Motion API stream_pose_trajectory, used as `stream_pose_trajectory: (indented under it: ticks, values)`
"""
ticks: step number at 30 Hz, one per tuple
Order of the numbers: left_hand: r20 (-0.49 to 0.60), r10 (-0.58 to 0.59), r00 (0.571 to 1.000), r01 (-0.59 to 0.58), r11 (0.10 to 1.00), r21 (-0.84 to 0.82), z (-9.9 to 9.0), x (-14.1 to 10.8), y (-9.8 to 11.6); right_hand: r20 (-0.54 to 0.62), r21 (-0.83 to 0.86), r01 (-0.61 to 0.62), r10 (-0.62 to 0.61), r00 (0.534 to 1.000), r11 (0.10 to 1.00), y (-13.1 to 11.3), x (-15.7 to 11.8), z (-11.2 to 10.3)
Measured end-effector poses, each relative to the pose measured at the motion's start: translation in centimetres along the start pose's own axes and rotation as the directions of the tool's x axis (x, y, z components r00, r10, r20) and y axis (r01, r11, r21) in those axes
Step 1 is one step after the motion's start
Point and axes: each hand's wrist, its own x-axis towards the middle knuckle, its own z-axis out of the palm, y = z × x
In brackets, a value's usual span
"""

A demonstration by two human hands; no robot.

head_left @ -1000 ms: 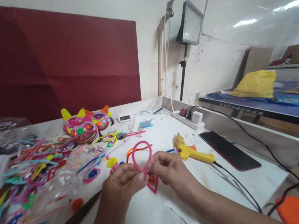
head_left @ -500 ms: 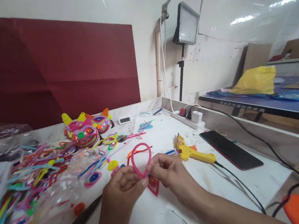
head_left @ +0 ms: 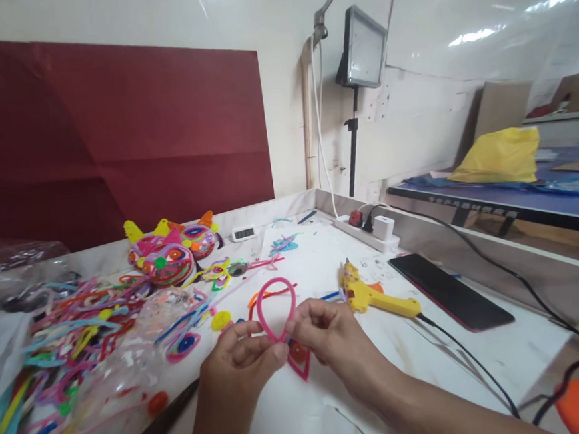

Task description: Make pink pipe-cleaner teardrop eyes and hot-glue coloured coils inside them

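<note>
A pink pipe cleaner [head_left: 276,281] is bent into an upright teardrop loop above the white paper. My left hand [head_left: 245,361] pinches the bottom of the loop from the left, thumb against fingers. From the right, my right hand [head_left: 323,331] pinches the same loop near its lower end. Just below the fingers lies a pink pointed shape [head_left: 304,369] with an orange-red round piece inside, partly hidden by my hands. Behind the loop are an orange strip and a yellow coil [head_left: 221,321].
A yellow glue gun [head_left: 376,297], its black cord and a phone [head_left: 450,291] lie to the right. A power strip [head_left: 368,232] stands behind them. Tangled pipe cleaners [head_left: 77,327] and plastic bags cover the left, with decorated cat-like faces [head_left: 167,260] at the back.
The whole view has shifted slightly, so things appear a little further right. Both hands keep their pinch on the pink loop, which looks almost unchanged.
</note>
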Motion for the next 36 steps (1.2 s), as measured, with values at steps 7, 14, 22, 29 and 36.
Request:
stream_pose_trajectory:
  ticks: [7, 14, 22, 29, 36]
  values:
    - [0.04, -0.03, 0.999, 0.029, 0.999, 0.027, -0.4, 0.5, -0.2, 0.016, -0.01, -0.016, 0.017, 1.0, 1.0, 0.2, 0.1, 0.1]
    - [0.056, -0.063, 0.996, 0.062, 0.998, 0.02, -0.7, 0.6, 0.5, 0.06, 0.022, -0.037, 0.036, 0.998, 0.999, -0.1, 0.1, 0.0]
    - [0.044, -0.06, 0.997, 0.058, 0.997, 0.049, -0.7, 0.6, 1.4, 0.09, 0.065, -0.053, 0.047, 0.995, 0.996, -0.2, 0.4, -0.4]
    - [0.006, -0.052, 0.999, 0.051, 0.995, 0.087, -0.9, 0.7, 2.3, 0.077, 0.063, -0.015, 0.01, 0.997, 0.998, -0.6, 0.5, -1.4]
    - [-0.014, -0.106, 0.994, 0.107, 0.973, 0.202, -2.4, -0.4, 2.6, 0.096, 0.018, 0.013, -0.014, 0.995, 1.0, -0.9, 0.2, -1.6]
